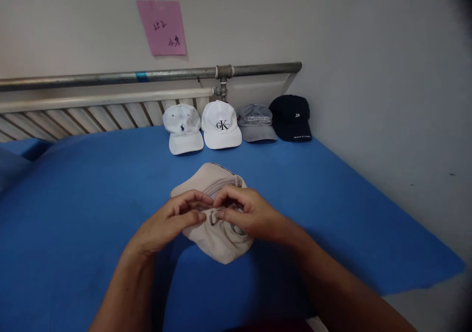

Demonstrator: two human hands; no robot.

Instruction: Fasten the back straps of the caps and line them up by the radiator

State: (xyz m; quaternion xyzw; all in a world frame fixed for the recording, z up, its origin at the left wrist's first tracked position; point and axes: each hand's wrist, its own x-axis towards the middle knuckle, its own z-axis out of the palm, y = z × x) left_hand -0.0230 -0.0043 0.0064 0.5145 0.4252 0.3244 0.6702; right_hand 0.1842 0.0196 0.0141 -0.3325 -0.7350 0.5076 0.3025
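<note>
A beige baseball cap (221, 246) lies on the blue surface in front of me, its brim (202, 174) pointing away and its back opening towards me. A small metal buckle (213, 218) shows at the strap. My left hand (167, 224) is closed on the cap just left of the buckle, thumb near it. From the right, my right hand (254, 213) pinches the strap beside the buckle between thumb and fingers. The fingers hide part of the strap and the opening.
Along the back stand a white cap (184, 125), a white lettered cap (221, 128), a grey cap (256, 125) and a black cap (291, 118). Behind them are a radiator (125, 113) and a metal pipe (177, 74). A wall (387, 101) bounds the blue surface (92, 189) at right.
</note>
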